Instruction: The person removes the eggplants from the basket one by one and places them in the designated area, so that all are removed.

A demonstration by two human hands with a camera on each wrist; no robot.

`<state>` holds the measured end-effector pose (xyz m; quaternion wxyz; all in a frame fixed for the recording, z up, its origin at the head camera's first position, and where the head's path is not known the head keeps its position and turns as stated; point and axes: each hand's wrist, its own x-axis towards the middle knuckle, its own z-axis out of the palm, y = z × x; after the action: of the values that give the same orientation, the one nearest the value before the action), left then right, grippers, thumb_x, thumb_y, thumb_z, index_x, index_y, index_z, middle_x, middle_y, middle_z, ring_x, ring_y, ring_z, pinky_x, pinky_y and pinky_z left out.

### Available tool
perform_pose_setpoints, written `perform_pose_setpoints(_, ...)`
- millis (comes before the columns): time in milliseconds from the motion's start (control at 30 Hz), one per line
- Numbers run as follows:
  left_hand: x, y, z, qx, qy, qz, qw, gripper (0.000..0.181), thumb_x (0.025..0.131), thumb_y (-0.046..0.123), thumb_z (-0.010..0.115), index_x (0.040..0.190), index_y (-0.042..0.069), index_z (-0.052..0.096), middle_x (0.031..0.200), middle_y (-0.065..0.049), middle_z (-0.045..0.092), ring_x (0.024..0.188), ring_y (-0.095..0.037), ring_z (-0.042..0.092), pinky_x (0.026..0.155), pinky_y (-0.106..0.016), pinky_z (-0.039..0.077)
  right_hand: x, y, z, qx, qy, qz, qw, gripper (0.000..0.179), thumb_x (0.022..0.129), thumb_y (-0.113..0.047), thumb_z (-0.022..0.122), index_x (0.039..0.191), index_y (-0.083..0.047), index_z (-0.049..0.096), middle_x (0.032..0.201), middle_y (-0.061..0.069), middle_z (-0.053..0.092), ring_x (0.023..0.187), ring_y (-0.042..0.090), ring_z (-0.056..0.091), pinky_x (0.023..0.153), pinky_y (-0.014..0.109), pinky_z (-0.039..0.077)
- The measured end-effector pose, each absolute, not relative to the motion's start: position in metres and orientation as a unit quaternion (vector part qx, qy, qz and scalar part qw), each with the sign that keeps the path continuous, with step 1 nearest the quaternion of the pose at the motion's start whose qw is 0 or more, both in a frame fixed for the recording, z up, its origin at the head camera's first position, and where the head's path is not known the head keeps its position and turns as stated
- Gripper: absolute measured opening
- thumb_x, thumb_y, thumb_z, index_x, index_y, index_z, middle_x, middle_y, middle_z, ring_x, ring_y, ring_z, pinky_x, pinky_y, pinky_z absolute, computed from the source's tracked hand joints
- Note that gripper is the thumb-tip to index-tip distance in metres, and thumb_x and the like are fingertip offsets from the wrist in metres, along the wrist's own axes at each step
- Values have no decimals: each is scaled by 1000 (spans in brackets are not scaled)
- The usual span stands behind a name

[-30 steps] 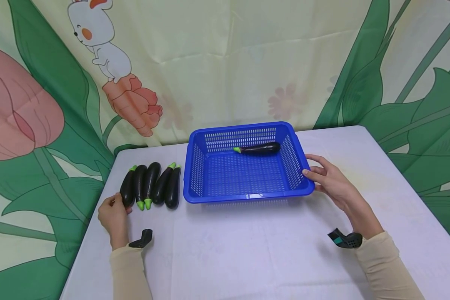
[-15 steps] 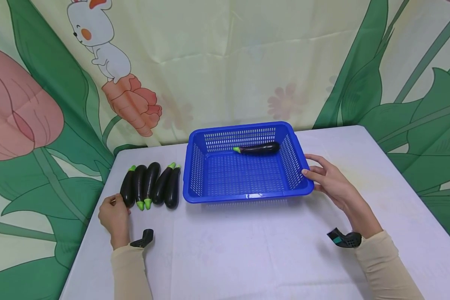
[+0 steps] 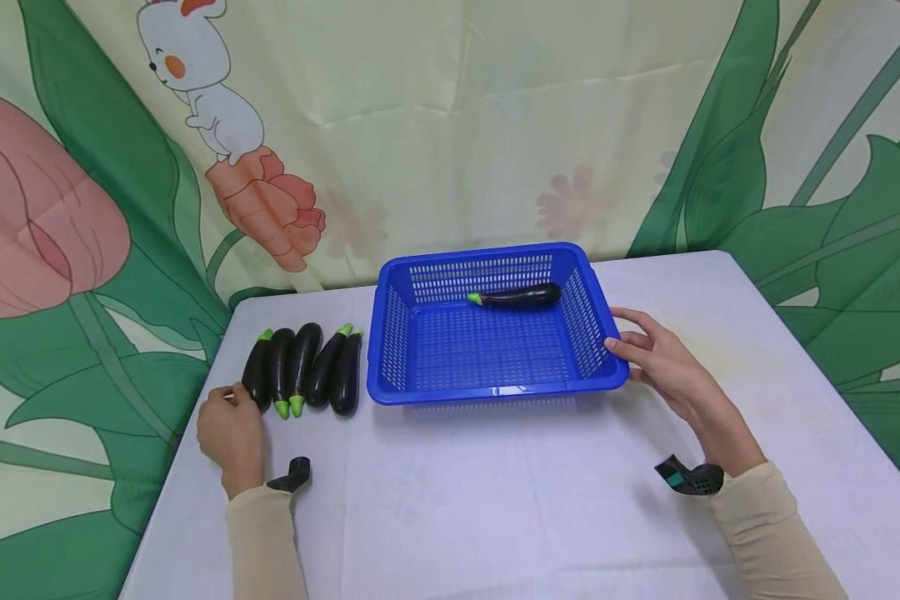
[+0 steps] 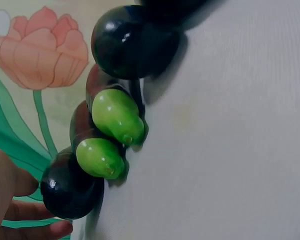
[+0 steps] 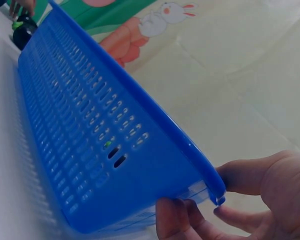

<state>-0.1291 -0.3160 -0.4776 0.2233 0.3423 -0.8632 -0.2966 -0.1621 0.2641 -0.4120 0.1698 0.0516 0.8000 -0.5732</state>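
Observation:
A blue perforated plastic basket stands mid-table. One dark purple eggplant with a green stem end lies inside it near the back wall. My right hand grips the basket's right end, thumb over the rim and other fingers against the outside; the right wrist view shows this hand at the corner. Several more eggplants lie side by side left of the basket. At the lower end of the leftmost eggplant is my left hand, its thumb at the skin and fairly straight fingers along the outer side.
A white cloth covers the table. Behind it hangs a printed curtain with a rabbit, flowers and leaves. Two dark wrist devices show, one at the left cuff and one at the right cuff.
My left wrist has shifted slightly right, and the fingertip seen below the leftmost eggplant is now hidden. The right hand, the basket and the eggplants hold their places.

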Motion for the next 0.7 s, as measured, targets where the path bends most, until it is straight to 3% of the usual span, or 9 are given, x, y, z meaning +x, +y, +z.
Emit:
perform_pose_setpoints(333,-128,-311,-467,312,-889,-227,247,46,110,26,42,125,-13,62,119,-37,61,113,-56,54,92,-68,45,-161,264,-411,49,800,-574,168,80,106,-42,59,169,-23,14,155,27,45,108,10,65,87,21,57)
perform_pose_setpoints(700,-139,-274,-436,201,-903,-219,309,35,107,24,56,119,-6,68,122,-30,66,114,-53,56,95,-68,40,-160,263,-409,51,797,-577,170,80,105,-43,59,168,-23,15,156,26,45,109,12,64,88,21,57)
